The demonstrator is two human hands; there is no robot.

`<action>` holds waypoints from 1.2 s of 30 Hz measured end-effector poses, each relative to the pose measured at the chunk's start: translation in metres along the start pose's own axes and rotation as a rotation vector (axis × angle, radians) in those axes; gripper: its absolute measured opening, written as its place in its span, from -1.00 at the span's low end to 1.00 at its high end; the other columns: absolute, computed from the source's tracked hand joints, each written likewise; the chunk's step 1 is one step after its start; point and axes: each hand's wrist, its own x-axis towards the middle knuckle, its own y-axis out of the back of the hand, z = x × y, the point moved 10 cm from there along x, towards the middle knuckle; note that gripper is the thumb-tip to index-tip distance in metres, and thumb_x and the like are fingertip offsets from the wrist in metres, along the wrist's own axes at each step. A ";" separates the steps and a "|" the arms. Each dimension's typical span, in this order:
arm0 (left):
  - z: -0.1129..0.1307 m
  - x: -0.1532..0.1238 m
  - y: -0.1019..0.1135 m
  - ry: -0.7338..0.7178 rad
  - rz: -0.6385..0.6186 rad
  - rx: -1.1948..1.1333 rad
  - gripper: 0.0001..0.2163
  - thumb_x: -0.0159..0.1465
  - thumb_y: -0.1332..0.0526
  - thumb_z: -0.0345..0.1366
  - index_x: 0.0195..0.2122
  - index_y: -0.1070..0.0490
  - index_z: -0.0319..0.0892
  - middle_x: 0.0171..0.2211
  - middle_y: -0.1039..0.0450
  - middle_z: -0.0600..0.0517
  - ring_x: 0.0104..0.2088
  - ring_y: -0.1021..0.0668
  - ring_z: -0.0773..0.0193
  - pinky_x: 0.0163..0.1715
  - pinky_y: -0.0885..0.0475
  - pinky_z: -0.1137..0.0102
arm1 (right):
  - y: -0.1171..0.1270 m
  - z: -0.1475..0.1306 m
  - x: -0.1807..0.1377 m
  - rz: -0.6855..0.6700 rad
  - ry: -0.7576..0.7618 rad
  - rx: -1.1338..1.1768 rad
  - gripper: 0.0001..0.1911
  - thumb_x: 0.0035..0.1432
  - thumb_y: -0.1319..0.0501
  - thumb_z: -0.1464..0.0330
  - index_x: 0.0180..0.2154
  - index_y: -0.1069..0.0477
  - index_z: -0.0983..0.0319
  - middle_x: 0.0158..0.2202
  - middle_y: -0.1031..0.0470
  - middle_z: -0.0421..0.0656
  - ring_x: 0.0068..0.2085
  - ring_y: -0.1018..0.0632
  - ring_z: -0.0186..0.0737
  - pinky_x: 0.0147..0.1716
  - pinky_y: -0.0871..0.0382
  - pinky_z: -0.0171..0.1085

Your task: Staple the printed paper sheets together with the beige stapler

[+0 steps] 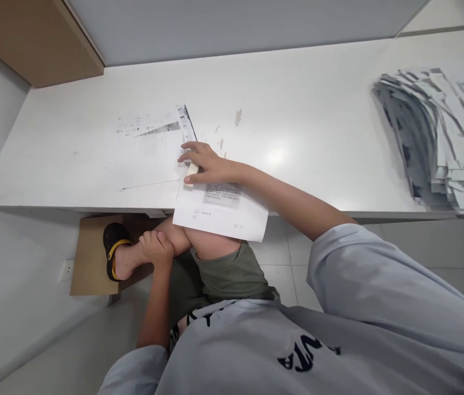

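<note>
My right hand (203, 163) lies on the white table (298, 120), its fingers closed round a small pale block (191, 173) that presses on a printed sheet of paper (219, 211). That sheet overhangs the table's front edge above my knee. More printed paper (153, 127) lies flat just left of the hand. My left hand (157, 247) is below the table, its fingers wrapped round my own shin, which is folded up near my lap.
A fanned stack of printed papers (441, 137) lies at the table's right end. A brown cabinet (38, 38) hangs at the upper left. Under the table stands a cardboard box (92, 258), with my foot in a black and yellow sandal (112, 249) against it.
</note>
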 end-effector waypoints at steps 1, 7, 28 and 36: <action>0.001 0.000 0.001 -0.004 0.009 0.006 -0.76 0.29 0.10 -0.22 -0.52 -0.12 -0.06 -0.42 -0.29 -0.14 -0.32 -0.33 0.01 -0.22 -0.24 0.10 | -0.001 0.001 0.000 0.005 0.005 0.002 -0.31 0.11 -0.20 -0.09 0.15 -0.23 0.15 0.36 0.09 0.02 0.35 0.09 0.25 0.25 0.13 0.35; 0.005 -0.002 0.002 0.020 -0.022 0.038 -0.78 0.30 0.07 -0.22 -0.38 -0.29 -0.14 -0.26 -0.37 -0.21 -0.20 -0.36 -0.05 -0.16 -0.23 0.09 | 0.034 -0.005 -0.004 0.212 0.042 -0.012 -0.29 0.16 -0.09 -0.16 0.19 -0.20 0.10 0.38 0.09 -0.04 0.37 0.07 0.15 0.28 0.10 0.28; 0.009 0.003 0.004 -0.044 0.019 0.012 -0.73 0.32 0.05 -0.24 -0.48 -0.30 -0.14 -0.35 -0.38 -0.16 -0.25 -0.37 0.01 -0.24 -0.18 0.17 | -0.051 -0.033 -0.204 0.492 -0.246 -0.643 -0.31 0.31 -0.05 0.19 0.37 0.06 0.25 0.39 -0.01 0.08 0.39 -0.04 0.11 0.31 0.02 0.22; 0.004 0.000 0.005 -0.075 0.048 0.082 -0.75 0.29 0.07 -0.26 -0.47 -0.31 -0.14 -0.41 -0.39 -0.17 -0.31 -0.37 -0.01 -0.31 -0.17 0.18 | -0.032 -0.019 -0.209 0.468 -0.271 -0.693 -0.30 0.13 -0.04 0.48 0.33 -0.08 0.28 0.37 -0.07 0.05 0.37 -0.10 0.11 0.30 -0.03 0.21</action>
